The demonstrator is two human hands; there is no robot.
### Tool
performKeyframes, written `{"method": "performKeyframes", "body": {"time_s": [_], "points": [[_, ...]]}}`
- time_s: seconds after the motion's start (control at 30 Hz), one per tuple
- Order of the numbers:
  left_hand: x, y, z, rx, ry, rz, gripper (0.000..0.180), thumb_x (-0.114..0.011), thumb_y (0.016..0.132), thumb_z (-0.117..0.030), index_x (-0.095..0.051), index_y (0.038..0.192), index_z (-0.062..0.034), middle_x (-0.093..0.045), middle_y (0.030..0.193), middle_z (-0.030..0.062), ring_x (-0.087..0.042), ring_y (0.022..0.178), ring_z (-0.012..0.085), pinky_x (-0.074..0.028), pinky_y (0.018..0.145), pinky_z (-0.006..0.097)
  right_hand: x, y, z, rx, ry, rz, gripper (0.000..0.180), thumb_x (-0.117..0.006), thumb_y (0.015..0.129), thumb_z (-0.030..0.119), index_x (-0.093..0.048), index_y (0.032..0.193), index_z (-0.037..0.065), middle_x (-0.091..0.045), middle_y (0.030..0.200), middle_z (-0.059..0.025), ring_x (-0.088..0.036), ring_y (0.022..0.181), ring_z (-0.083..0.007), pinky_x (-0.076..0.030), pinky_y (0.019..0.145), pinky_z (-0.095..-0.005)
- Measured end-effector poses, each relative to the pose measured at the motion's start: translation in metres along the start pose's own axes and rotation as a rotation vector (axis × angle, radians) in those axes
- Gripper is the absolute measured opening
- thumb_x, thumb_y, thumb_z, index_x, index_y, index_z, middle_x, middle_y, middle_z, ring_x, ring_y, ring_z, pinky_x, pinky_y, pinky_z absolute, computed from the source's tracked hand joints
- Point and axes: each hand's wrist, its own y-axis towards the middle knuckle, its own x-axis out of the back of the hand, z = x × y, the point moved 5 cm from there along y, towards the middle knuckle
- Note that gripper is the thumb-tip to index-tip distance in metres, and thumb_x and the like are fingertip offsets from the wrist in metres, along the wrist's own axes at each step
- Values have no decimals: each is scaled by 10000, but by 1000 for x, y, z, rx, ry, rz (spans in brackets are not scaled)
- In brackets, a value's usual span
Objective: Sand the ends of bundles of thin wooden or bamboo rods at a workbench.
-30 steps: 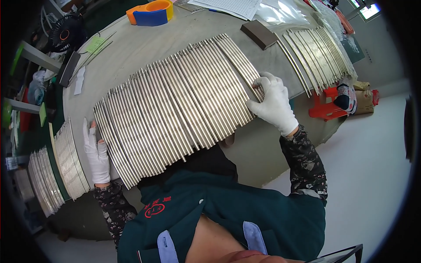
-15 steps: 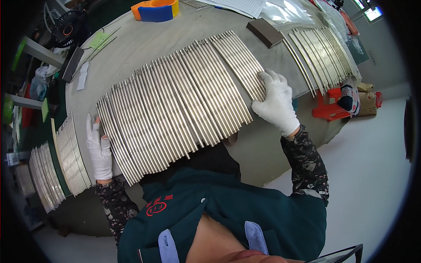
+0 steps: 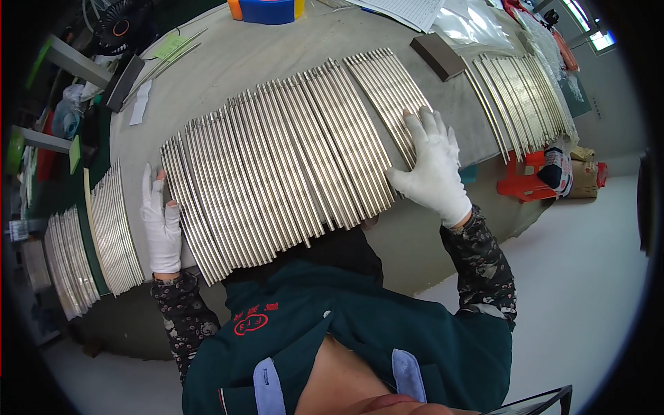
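Observation:
A wide row of thin silvery metal rods [image 3: 277,166] lies side by side on the grey table, their near ends sticking out unevenly past its edge. Along the row's left side rests my left hand [image 3: 162,232], in a white glove with some bare fingertips, its fingers stretched out. A narrower group of rods [image 3: 384,90] lies just to the right, with a gap between. Over the near end of that group my gloved right hand [image 3: 436,166] is spread, its thumb by the right edge of the wide row. Its fingers hide some rod ends.
A dark brown block [image 3: 438,57] sits behind the narrower group. More rods [image 3: 526,104] lie at the right, and bundles of rods [image 3: 116,228] at the left. Papers [image 3: 408,10], a blue-and-orange tape holder [image 3: 266,12] and a red stool [image 3: 522,181] are around the table.
My right hand has moved left over the narrower group, fingers more spread, thumb nearer the wide row. My left hand stays along the row's left side. The whole view has shifted slightly.

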Motion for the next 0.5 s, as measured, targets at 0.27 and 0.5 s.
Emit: {"method": "performKeyframes", "body": {"time_s": [0.27, 0.5], "points": [[1, 2, -7, -19, 25, -1, 709, -351, 968, -560, -417, 1378, 14, -314, 1483, 185, -346, 1347, 344, -260, 1114, 401, -2, 1, 3, 50, 21, 47, 760, -655, 615, 208, -448, 1313, -12, -423, 1309, -256, -324, 1299, -454, -220, 1085, -585], [2, 1, -9, -12, 4, -14, 734, -364, 954, -582, -432, 1366, 22, -328, 1470, 205, -376, 1325, 352, -287, 1098, 398, -2, -1, 15, 127, -18, 11, 721, -662, 631, 211, -473, 1290, -12, -434, 1307, -247, -353, 1272, -448, -233, 1077, -590]]}}
